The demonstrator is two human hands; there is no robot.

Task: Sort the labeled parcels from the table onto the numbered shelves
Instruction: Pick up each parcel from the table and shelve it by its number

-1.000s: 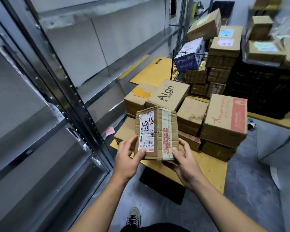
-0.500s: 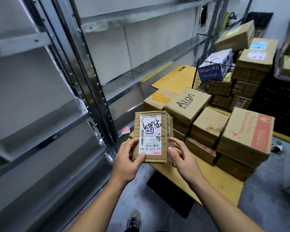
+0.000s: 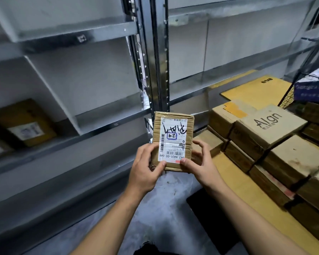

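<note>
We see a labelled parcel point(image 3: 173, 126) held upright before the metal shelves point(image 3: 109, 124), left hand point(image 3: 144, 173) and right hand point(image 3: 201, 168) pinching its lower corners; stacked boxes point(image 3: 293, 159) crowd the desk point(image 3: 234, 181) at three o'clock.

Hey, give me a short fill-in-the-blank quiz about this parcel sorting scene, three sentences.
1. The left hand and right hand hold the parcel in front of the metal ____.
2. On its label, the blue box frames the handwritten number ____.
3. A stacked box at right is printed with the word ____.
Missing words: shelves; 24; Algn.
</note>
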